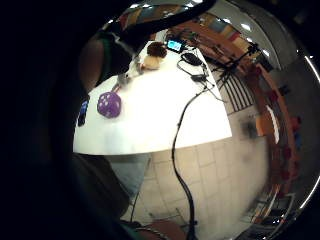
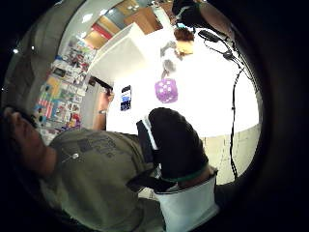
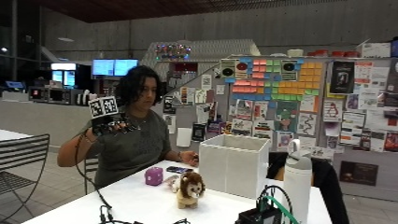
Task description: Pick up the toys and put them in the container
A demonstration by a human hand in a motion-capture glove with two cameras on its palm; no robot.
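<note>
A person seated at the white bench [image 3: 124,200] raises the black-gloved right hand [image 3: 109,126] to shoulder height; its grip, partly hidden, is too small to judge. Well below it lie a purple plush die [image 3: 153,176], a brown-maned plush lion [image 3: 189,189] and a white fabric box [image 3: 231,164].

From the outside view I can't make out the fingers of the gloved right hand [image 3: 109,126]; it is raised at chest height and too small to read. The small grey toy [image 3: 172,183] is half hidden behind the lion toy [image 3: 189,188], so I can't tell what it is. The white container [image 3: 231,164] shows only its outer walls, its inside unseen. The bare left hand [image 3: 187,156] is partly hidden behind that container.
</note>
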